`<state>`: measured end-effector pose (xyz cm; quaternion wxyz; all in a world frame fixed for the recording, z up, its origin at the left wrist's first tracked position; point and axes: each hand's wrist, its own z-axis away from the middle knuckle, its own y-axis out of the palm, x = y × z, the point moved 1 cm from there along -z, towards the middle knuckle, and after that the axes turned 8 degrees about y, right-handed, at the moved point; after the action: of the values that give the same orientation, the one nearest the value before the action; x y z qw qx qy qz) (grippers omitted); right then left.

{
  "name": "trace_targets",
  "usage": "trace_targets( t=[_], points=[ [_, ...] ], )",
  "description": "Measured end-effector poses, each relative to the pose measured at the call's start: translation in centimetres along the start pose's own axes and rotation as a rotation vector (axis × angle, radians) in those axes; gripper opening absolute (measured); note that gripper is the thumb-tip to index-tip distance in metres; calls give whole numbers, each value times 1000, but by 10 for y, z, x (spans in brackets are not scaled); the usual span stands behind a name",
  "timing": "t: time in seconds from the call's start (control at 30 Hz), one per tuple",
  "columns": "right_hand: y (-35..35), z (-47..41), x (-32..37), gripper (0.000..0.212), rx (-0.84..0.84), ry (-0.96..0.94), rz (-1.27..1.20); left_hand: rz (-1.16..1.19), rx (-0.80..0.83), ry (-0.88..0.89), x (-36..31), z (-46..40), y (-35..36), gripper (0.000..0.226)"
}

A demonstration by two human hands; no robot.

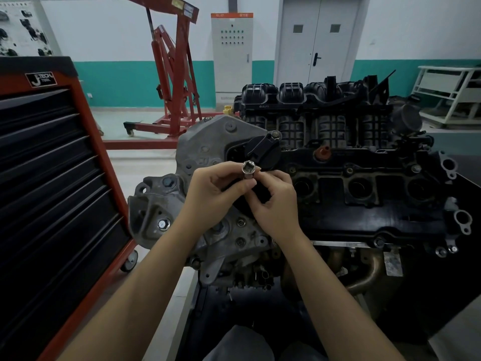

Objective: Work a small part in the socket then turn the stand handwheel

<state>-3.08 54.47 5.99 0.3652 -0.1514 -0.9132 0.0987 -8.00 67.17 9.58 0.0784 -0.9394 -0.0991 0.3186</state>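
A short chrome socket (248, 171) with a hexagonal opening points up toward me. My left hand (212, 195) pinches it between thumb and fingers. My right hand (276, 201) closes its fingertips on the socket's lower end and on a dark part beneath it that I cannot make out. Both hands hover over the left end of a car engine (351, 194), just in front of its black oil filler cap (261, 149).
A red and black tool cabinet (52, 178) on casters stands close at the left. Behind the engine are a red engine hoist (174, 74), a grey electrical cabinet (231, 53) and double doors. A white rack (450, 95) stands at the far right.
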Motion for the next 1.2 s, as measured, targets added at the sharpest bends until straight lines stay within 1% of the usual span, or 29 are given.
trace_targets(
  t=[0.07, 0.13, 0.2, 0.3, 0.4, 0.5, 0.6, 0.73, 0.9, 1.0, 1.1, 1.2],
  points=[
    [0, 0, -2, 25, 9, 52, -7, 22, 17, -11, 0, 0, -1, 25],
    [-1, 2, -2, 23, -7, 64, -22, -8, 25, 13, -1, 0, 0, 22],
    [0, 2, 0, 17, -14, 72, -32, -50, -15, 47, -2, 0, 1, 21],
    [0, 1, 2, 14, -19, 52, -48, -37, -77, 56, -2, 1, 1, 19],
    [-2, 0, 3, 20, -19, -5, -39, -10, -46, 28, 0, 1, 0, 25],
    [-1, 1, 2, 26, -24, 3, -40, 23, -12, 21, -1, 1, -1, 27],
    [-1, 1, 2, 16, -34, 34, -52, -7, -28, 52, -2, 1, 0, 24],
    [-1, 1, 3, 16, -32, 28, -54, -74, -85, 72, -2, 1, 2, 25],
    [-1, 1, 2, 25, -19, -32, -12, 3, -4, 14, -1, 1, 0, 30],
    [-1, 1, -1, 21, -26, 13, -29, -16, 24, 32, -2, 1, 1, 26],
    [1, 0, -2, 12, -18, 29, -27, -88, -43, 94, -3, 1, 2, 22],
    [0, -1, 1, 16, -33, 5, -35, -86, -104, 85, -2, 3, 2, 23]
  ],
)
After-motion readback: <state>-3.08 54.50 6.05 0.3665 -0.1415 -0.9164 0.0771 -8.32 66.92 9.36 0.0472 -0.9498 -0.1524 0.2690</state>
